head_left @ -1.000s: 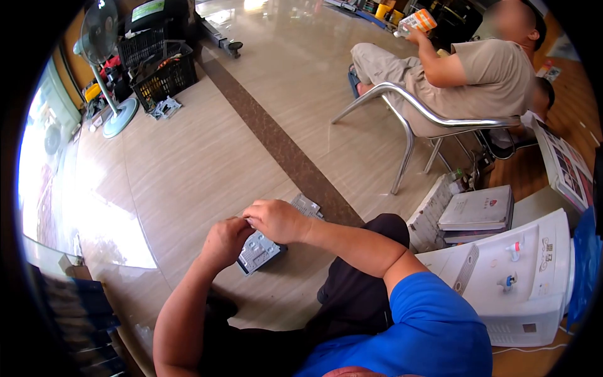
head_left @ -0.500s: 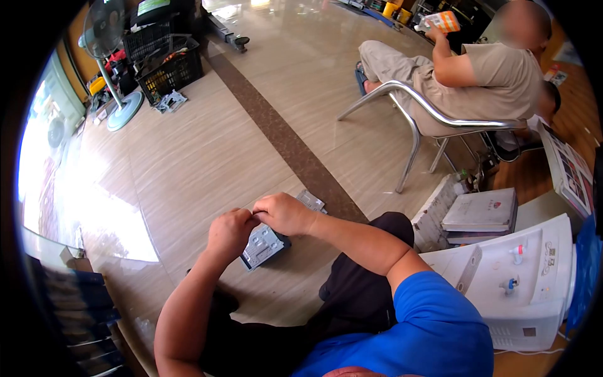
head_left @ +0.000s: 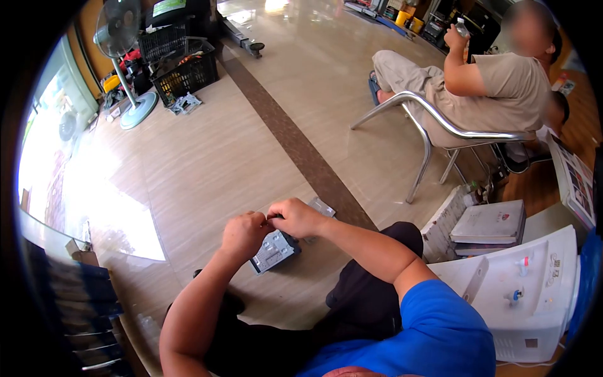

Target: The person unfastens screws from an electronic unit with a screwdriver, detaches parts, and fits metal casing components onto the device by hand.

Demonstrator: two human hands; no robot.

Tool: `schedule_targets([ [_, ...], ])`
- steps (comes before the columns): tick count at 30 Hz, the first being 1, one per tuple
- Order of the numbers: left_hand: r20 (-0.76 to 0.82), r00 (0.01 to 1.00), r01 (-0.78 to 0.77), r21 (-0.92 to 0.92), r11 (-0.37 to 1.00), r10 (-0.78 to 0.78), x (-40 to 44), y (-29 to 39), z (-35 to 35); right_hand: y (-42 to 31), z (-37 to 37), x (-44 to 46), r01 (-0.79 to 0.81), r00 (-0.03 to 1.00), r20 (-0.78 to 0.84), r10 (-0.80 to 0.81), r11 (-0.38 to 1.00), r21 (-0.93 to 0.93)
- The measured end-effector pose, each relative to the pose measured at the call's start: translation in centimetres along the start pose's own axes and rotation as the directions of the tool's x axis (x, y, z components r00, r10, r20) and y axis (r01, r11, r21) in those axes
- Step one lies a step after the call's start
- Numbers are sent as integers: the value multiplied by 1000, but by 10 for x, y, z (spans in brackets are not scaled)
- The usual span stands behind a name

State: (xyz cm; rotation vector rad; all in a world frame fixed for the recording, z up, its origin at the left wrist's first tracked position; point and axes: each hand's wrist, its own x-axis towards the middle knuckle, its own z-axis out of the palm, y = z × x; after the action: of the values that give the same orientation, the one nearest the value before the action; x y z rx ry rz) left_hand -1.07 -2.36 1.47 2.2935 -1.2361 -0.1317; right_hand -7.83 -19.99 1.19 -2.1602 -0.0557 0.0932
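Observation:
My left hand (head_left: 244,234) and my right hand (head_left: 298,217) meet in front of me, fingers curled and closed. A small dark bit shows between the fingertips, too small to name. Just under the hands sits a metal box-shaped device (head_left: 275,252) on the floor, its silvery top facing up and its side dark. The hands cover its far part. Beyond my right hand lies a flat grey metal plate (head_left: 323,207), partly hidden by that hand.
A person in beige sits at the right on a metal-armed chair (head_left: 433,119), holding a bottle (head_left: 461,28). At my right stand a white water dispenser (head_left: 490,283) and books (head_left: 488,223). A fan (head_left: 137,110) and black crate (head_left: 185,75) stand far left.
The whole view has shifted slightly. My hands stay together above the device, fingertips a little further apart with a dark bit showing. The seated person has turned the bottle upright.

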Motion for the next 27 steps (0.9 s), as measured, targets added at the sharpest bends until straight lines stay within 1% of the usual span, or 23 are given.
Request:
schedule_targets([
  [1, 85, 996, 39, 21, 999, -41, 0, -1, -1, 1, 1, 1, 11, 1000, 1, -11, 1000, 2],
  [2, 82, 996, 43, 27, 999, -45, -1, -1, -2, 2, 1, 1, 19, 1000, 3, -19, 1000, 4],
  [4, 319, 933, 126, 138, 982, -165, -5, 1, -6, 3, -1, 1, -8, 998, -57, 8, 1000, 9],
  [5, 487, 842, 136, 226, 965, -233, -3, -1, -7, 12, 1, 4, -15, 997, -70, 15, 1000, 10],
  [6, 482, 843, 141, 231, 963, -239, -5, -5, -6, 17, 0, 5, -7, 998, -67, 8, 1000, 10],
  [8, 684, 693, 35, 282, 959, -227, -12, -10, -2, 27, -2, 8, 1, 991, -137, -7, 999, -38],
  [9, 728, 635, 45, 298, 953, -258, -12, -7, -3, 37, -1, 11, -26, 990, -143, 20, 999, -45],
  [10, 727, 634, 52, 299, 953, -262, -14, -10, -1, 45, -2, 14, -24, 990, -137, 18, 999, -43],
  [12, 667, 721, 47, 223, 974, -188, -22, -19, 8, 61, -1, 18, -113, 981, -167, 98, 990, -83],
  [14, 666, 715, 92, 210, 973, -211, -18, -21, 7, 92, 2, 31, -137, 978, -178, 108, 978, -158],
  [15, 624, 752, 114, 190, 975, -209, -22, -24, 8, 114, 7, 36, -181, 973, -175, 148, 965, -187],
  [16, 621, 767, 72, 161, 984, -158, -23, -34, 14, 130, 8, 38, -220, 968, -167, 187, 953, -210],
  [17, 608, 759, 123, 218, 968, -233, -21, -27, 9, 143, 8, 37, -275, 956, -157, 247, 942, -192],
  [18, 616, 747, 138, 223, 965, -249, -19, -21, 2, 157, 11, 36, -329, 938, -176, 298, 927, -181],
  [20, 592, 781, 120, 171, 978, -199, -23, -28, 5, 193, 14, 28, -299, 948, -201, 247, 909, -289],
  [21, 599, 768, 145, 184, 972, -227, -21, -23, -1, 210, 17, 23, -307, 948, -177, 265, 908, -286],
  [22, 608, 759, 160, 175, 971, -235, -22, -23, -2, 231, 20, 17, -395, 919, -144, 368, 850, -349],
  [23, 610, 759, 138, 189, 972, -226, -23, -26, 0, 251, 26, 8, -469, 877, -119, 465, 778, -417],
  [24, 607, 764, 114, 204, 972, -217, -23, -26, -2, 270, 31, -2, -467, 877, -106, 469, 776, -424],
  [25, 612, 760, 106, 218, 970, -220, -23, -23, -5, 290, 35, -12, -488, 857, -97, 506, 737, -469],
  [26, 611, 759, 118, 211, 970, -225, -23, -23, -5, 299, 37, -17, -504, 837, -91, 540, 695, -513],
  [27, 609, 764, 101, 214, 972, -214, -24, -25, -4, 299, 38, -19, -497, 837, -80, 541, 693, -522],
])
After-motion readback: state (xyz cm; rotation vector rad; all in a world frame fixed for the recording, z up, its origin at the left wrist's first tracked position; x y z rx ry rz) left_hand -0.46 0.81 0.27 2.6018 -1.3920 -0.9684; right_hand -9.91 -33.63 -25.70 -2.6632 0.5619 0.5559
